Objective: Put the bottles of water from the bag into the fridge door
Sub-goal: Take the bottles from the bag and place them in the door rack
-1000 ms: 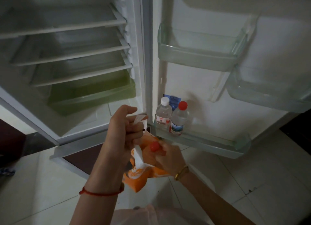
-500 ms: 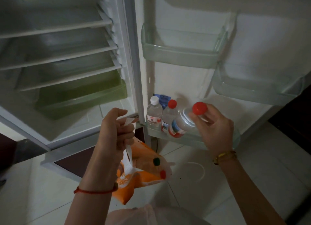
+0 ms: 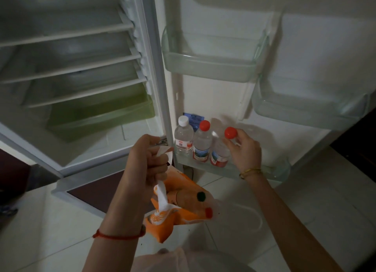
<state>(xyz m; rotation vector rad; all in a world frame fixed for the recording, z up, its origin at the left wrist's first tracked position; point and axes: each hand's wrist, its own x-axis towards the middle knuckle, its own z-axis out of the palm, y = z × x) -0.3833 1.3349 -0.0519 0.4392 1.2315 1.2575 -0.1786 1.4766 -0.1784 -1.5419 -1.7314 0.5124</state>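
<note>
My left hand (image 3: 148, 166) is closed on the white handles of an orange plastic bag (image 3: 179, 214) that hangs below it; bottle caps, one dark and one red, show through its side. My right hand (image 3: 244, 149) grips the neck of a red-capped water bottle (image 3: 220, 151), which stands upright in the bottom fridge door shelf (image 3: 278, 170). Left of it in the same shelf stand a red-capped bottle (image 3: 202, 143) and a white-capped bottle (image 3: 183, 137), side by side.
The fridge door stands open, with two clear door bins (image 3: 211, 66) (image 3: 305, 111) higher up. The fridge interior at left has white shelves and a green drawer (image 3: 101, 117). A lower compartment front (image 3: 91, 188) juts out over the white tile floor.
My right hand took a red-capped bottle out of the bag, carried it tilted to the door, and now holds it upright in the bottom shelf beside the other two.
</note>
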